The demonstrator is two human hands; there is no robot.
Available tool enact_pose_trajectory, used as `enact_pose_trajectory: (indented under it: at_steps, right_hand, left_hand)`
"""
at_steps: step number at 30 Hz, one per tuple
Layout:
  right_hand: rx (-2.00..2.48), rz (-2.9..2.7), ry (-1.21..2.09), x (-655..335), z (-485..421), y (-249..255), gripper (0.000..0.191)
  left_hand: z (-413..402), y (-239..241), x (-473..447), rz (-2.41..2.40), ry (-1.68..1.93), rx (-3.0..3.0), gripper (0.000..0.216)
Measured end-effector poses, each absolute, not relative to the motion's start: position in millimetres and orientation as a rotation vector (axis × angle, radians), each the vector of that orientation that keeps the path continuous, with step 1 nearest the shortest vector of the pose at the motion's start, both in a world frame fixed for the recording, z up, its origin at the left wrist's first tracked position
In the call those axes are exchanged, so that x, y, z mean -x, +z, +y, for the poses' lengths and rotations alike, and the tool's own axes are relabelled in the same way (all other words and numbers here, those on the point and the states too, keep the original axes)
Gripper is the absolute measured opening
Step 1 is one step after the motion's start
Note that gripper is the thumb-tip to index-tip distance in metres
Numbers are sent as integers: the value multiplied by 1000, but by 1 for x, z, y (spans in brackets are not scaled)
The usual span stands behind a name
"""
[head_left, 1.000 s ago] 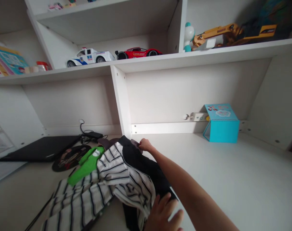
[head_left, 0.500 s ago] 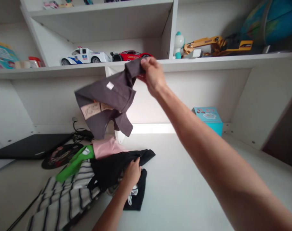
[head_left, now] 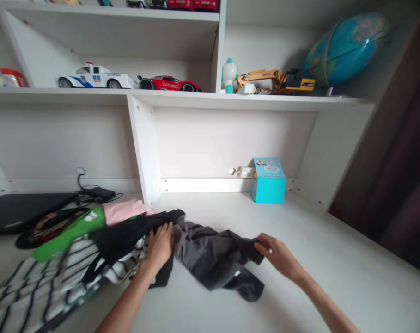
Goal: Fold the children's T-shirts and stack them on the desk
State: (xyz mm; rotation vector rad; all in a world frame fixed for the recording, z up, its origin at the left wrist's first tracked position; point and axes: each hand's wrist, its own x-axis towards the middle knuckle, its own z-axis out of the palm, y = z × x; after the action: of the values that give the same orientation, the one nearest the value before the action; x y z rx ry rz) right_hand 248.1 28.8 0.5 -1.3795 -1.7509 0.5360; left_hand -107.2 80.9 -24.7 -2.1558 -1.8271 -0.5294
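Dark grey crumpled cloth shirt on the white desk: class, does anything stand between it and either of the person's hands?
Nothing visible does. The right hand touches the dark grey crumpled cloth shirt at its right edge; the left hand rests at its left edge, beside a black garment.

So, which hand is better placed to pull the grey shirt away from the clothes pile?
Probably the right. The right hand holds the edge of the grey shirt on the open side of the desk, away from the pile; the left hand rests on the black garment in it.
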Motion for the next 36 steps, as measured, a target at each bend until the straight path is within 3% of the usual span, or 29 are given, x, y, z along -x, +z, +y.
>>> enact_pose_trajectory:
  at_steps: [3,7,16,29,36]
  right_hand:
    - [1618,-1776,284,-261,11,-58,31]
    - [1610,-1840,93,-262,-3,-82,46]
    - [1557,-1867,134,-262,-6,-73,36]
    - [1515,-1785,162,-263,-8,-67,25]
    - [1467,-1731,70,-268,-59,-14,24]
  left_hand:
    - [67,-9,82,-1704,-577,2173,39]
    - [44,-3,45,-1357,-661,2446,40]
    - [36,-44,20,-1155,-528,2737,41]
    - [38,-37,18,-1265,-600,2782,37]
    - [33,-38,21,-1307,-644,2795,38]
